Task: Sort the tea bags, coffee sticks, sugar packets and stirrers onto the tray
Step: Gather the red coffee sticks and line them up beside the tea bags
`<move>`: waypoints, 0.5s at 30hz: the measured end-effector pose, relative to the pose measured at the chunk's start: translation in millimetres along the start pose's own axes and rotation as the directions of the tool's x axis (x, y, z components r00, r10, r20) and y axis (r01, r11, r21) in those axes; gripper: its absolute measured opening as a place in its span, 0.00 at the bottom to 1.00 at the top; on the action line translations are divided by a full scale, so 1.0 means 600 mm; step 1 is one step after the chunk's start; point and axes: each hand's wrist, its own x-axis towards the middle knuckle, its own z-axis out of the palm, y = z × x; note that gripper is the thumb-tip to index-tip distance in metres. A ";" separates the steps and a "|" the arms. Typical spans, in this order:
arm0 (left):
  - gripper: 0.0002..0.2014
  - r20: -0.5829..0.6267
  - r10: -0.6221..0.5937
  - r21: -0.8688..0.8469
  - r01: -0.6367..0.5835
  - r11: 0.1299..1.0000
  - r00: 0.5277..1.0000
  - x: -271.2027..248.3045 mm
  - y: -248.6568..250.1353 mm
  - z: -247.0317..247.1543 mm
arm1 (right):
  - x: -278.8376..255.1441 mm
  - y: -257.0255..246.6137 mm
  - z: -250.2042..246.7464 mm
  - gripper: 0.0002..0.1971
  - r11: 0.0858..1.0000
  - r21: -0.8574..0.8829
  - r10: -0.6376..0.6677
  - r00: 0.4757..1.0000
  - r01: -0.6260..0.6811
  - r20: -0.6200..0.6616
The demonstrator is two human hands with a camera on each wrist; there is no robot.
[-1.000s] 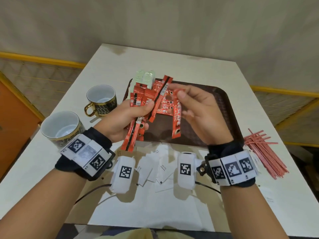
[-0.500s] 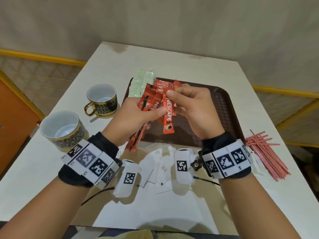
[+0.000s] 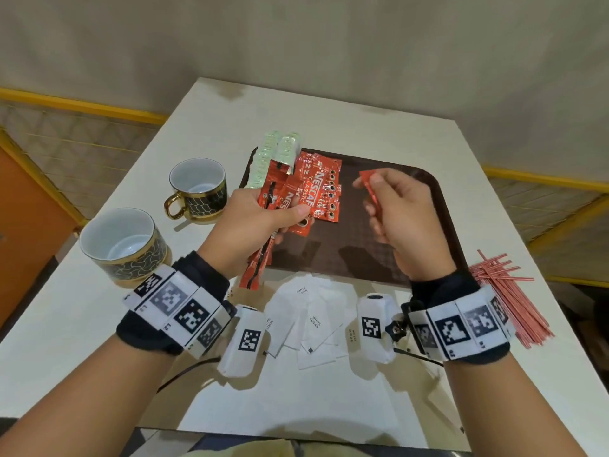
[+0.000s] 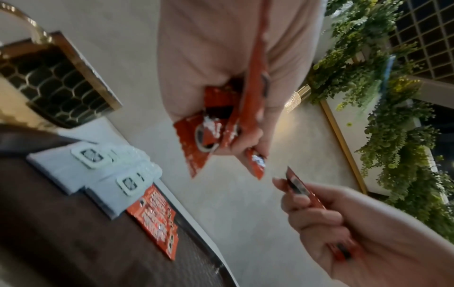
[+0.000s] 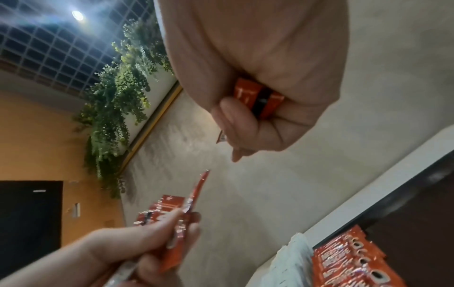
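Observation:
My left hand (image 3: 260,219) grips a bunch of red coffee sticks (image 3: 283,206) above the near left corner of the dark brown tray (image 3: 438,199). My right hand (image 3: 392,212) pinches one red coffee stick (image 3: 371,192) over the tray's middle, apart from the bunch. Several red coffee sticks (image 3: 321,189) lie in a row on the tray, with pale green tea bags (image 3: 273,156) stacked at its far left corner. White sugar packets (image 3: 313,318) are strewn on the table before the tray. Red stirrers (image 3: 507,301) lie in a heap to its right.
Two black and gold cups stand left of the tray, one nearer (image 3: 122,245) and one further back (image 3: 197,189). The white table (image 3: 329,113) ends close to my body, with a yellow rail around the room behind it.
My right hand has pulled one coffee stick out of the bunch and moved right, away from my left hand. The left hand has stayed over the tray's left side.

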 end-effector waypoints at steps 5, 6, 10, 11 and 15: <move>0.05 -0.078 -0.085 -0.111 0.076 0.991 0.993 0.007 -0.013 0.018 | -0.004 -0.010 0.028 0.12 0.995 0.084 0.049 0.998 -0.053 0.049; 0.05 -0.078 -0.099 -0.146 0.087 0.985 0.992 0.008 -0.014 0.023 | -0.003 -0.010 0.035 0.09 0.995 0.100 0.019 0.998 -0.025 0.064; 0.07 -0.024 -0.112 -0.212 0.105 0.972 0.993 0.006 -0.013 0.035 | -0.001 0.008 0.051 0.07 0.997 0.081 -0.012 0.994 0.003 0.111; 0.08 -0.009 -0.120 -0.223 0.115 0.968 0.993 0.005 -0.014 0.035 | 0.001 0.014 0.053 0.07 0.999 0.048 -0.016 0.995 0.011 0.094; 0.11 0.016 -0.136 -0.237 0.136 0.962 0.991 0.000 -0.015 0.031 | 0.008 0.026 0.053 0.09 0.997 -0.026 -0.073 0.996 0.074 0.046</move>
